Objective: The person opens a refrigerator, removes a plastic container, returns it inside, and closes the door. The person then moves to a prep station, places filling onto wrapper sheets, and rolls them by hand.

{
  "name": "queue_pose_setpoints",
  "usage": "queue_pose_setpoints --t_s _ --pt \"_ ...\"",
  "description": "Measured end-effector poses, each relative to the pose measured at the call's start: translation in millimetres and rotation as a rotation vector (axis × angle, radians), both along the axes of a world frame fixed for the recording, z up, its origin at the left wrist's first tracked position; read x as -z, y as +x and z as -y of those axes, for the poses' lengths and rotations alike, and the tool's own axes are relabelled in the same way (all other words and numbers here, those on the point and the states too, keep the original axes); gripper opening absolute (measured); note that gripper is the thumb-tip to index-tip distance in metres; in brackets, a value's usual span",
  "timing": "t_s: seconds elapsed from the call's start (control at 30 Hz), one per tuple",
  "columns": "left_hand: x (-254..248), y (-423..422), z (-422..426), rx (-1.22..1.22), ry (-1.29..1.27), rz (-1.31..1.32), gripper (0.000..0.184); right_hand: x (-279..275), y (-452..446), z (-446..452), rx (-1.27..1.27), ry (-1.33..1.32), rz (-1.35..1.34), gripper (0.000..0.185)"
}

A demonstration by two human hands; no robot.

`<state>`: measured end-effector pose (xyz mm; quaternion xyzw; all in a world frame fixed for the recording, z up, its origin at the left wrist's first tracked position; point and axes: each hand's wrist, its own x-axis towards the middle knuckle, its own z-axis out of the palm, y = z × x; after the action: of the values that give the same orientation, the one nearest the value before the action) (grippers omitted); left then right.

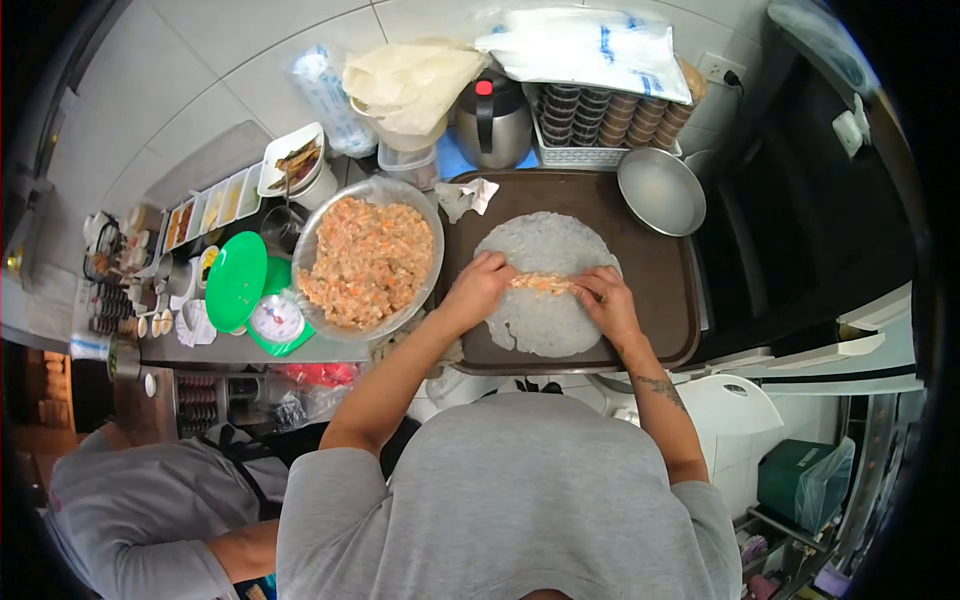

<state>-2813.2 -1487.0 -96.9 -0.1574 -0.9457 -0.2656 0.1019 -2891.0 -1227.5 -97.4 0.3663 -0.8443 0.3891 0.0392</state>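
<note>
A round, greyish, translucent rice paper sheet lies flat on a brown tray. Across its middle runs a narrow strip of pinkish-orange minced filling. At the strip's left end, my left hand has its fingers curled together against the filling. My right hand pinches at the right end, thumb and fingers close together. To the left of the tray stands a big metal bowl, lined with plastic and heaped with the same minced mixture.
A round metal pan and crumpled paper rest at the tray's far side. Behind stand a thermos jug and stacked small containers. Left of the bowl are a green scale and green lid. A co-worker is at lower left.
</note>
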Motion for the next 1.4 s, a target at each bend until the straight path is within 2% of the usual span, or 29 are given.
queue_pose_setpoints --t_s 0.17,0.2,0.3,0.37,0.47,0.5,0.53,0.57,0.63,0.7,0.77,0.87,0.97,1.1,1.17,1.27,1.4 --pt "-17 7 -7 -0.136 0.167 -0.084 0.021 -16 6 4 0.101 -0.060 0.042 0.014" --pt "-22 8 -9 -0.179 0.211 -0.120 0.020 -14 3 4 0.066 -0.065 0.044 0.017" --pt "-9 5 -6 -0.063 0.096 -0.056 0.023 4 -2 -7 -0.012 -0.047 0.058 0.025" --pt "-6 8 -7 -0.075 0.107 -0.024 0.023 4 -8 -9 -0.038 -0.010 0.045 0.030" --pt "-27 18 -9 -0.173 0.177 -0.012 0.022 -17 -5 -15 0.013 -0.215 0.386 0.033" --pt "-42 23 -8 -0.223 0.212 -0.010 0.022 -18 -9 -20 0.046 -0.298 0.411 0.030" --pt "-51 27 0 -0.222 0.189 -0.117 0.021 -18 -13 -26 0.078 -0.381 0.438 0.027" --pt "-67 34 10 -0.291 0.109 -0.119 0.022 -17 -16 -33 0.112 -0.462 0.467 0.024" --pt "-85 48 41 -0.482 -0.051 -0.137 0.022 -23 -16 -47 0.165 -0.413 0.469 0.020" --pt "-91 63 79 -0.681 -0.315 -0.103 0.020 -24 -16 -59 0.213 -0.349 0.457 0.019" --pt "-80 78 106 -0.756 -0.535 0.011 0.020 -23 -12 -63 0.229 -0.291 0.437 0.018" --pt "-67 84 113 -0.654 -0.447 0.129 0.018 -28 0 -58 0.206 -0.156 0.433 0.024" --pt "-69 80 102 -0.682 -0.301 -0.014 0.017 -28 8 -45 0.117 -0.028 0.238 0.031" --pt "-65 70 94 -0.614 -0.347 0.065 0.015 -18 3 -36 0.060 0.127 0.082 0.031" --pt "-59 67 95 -0.564 -0.364 0.041 0.015 -14 1 -35 0.074 0.109 0.101 0.030" --pt "-63 70 93 -0.628 -0.282 0.104 0.017 -16 4 -34 0.093 0.101 0.121 0.030" --pt "-73 81 103 -0.681 -0.304 0.217 0.014 -23 11 -36 0.110 0.094 0.133 0.029"
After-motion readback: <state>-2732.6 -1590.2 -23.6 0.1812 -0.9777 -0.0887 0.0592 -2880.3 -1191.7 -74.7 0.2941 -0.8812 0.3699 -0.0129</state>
